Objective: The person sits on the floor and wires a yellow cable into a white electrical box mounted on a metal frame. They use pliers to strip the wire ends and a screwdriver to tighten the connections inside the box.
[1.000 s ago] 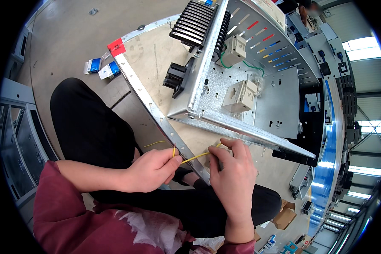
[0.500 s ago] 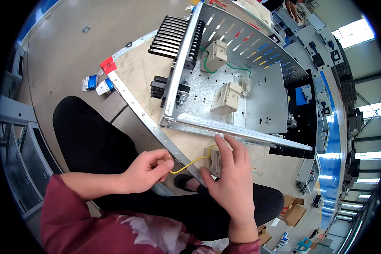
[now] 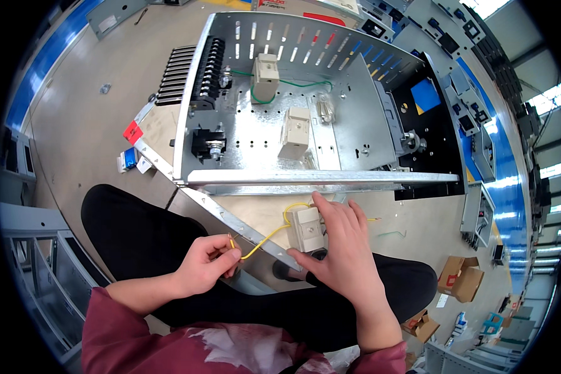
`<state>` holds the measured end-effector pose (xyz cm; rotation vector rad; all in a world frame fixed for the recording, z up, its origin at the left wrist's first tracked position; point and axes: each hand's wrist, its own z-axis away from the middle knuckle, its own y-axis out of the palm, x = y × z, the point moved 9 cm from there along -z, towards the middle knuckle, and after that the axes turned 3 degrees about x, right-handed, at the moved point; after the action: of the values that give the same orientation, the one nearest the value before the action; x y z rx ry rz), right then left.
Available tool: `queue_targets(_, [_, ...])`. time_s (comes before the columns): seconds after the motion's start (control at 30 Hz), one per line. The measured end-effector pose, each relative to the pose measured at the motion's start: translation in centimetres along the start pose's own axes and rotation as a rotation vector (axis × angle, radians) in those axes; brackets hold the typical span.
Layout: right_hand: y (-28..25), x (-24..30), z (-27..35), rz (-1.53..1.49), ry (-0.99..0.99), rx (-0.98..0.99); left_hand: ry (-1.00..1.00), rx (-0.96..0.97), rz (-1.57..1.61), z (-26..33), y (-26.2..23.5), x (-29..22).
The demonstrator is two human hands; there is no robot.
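Observation:
My left hand (image 3: 210, 264) pinches the stripped end of a yellow wire (image 3: 265, 241) between thumb and fingertips. The wire runs right to a small beige block (image 3: 307, 229), which looks like a current transformer, and curves round its upper left side. My right hand (image 3: 341, 246) grips this block from the right, index finger along its top and thumb at its lower edge. Another yellow wire end sticks out beyond my right fingers. Just ahead stands an open sheet-metal switchgear drawer (image 3: 305, 177), holding two similar beige blocks (image 3: 266, 78), (image 3: 295, 134); a green wire (image 3: 305, 83) loops round the farther one.
Black terminals and contact bars (image 3: 176, 76) project from the drawer's left side. The table edge (image 3: 230, 222) has metal trim and red tape (image 3: 133, 131) at its corner. Small blue-and-white boxes (image 3: 128, 160) lie on the floor at left, cardboard boxes (image 3: 460, 278) at right.
The view has turned, so the drawer now appears more level and farther left. The beige block shows more fully between my hands. Both hands keep their holds, with the wire tip now more visible.

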<state>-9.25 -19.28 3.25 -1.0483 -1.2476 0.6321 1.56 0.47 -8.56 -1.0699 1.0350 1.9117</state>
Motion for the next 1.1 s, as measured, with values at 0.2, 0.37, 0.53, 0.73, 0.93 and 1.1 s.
queue_targets(0.2, [-1.6, -1.3, 0.8, 0.092, -0.026, -0.004, 0.075, -0.08, -0.089, 0.3, -0.7, -0.6])
queue_targets(0.37, [-1.9, -4.2, 1.5, 0.159, -0.015, -0.133, 0.144, -0.109, -0.153, 0.1, -0.6, -0.9])
queue_targets(0.53, [-1.9, -6.6, 1.3, 0.156, 0.009, -0.189, 0.148, -0.111, -0.148, 0.1, -0.7, -1.1])
queue_targets(0.73, [-0.9, -4.2, 1.4, 0.168, -0.127, -0.149, 0.152, -0.119, -0.175, 0.0, -0.7, -1.2])
queue_targets(0.93, [-0.1, -4.3, 0.4, 0.232, -0.169, -0.177, 0.172, -0.142, -0.258, -0.1, -0.9, -2.1])
queue_targets(1.1, [0.1, -4.4, 0.1, 0.281, -0.209, -0.224, 0.139, -0.156, -0.362, -0.4, -1.5, -2.9])
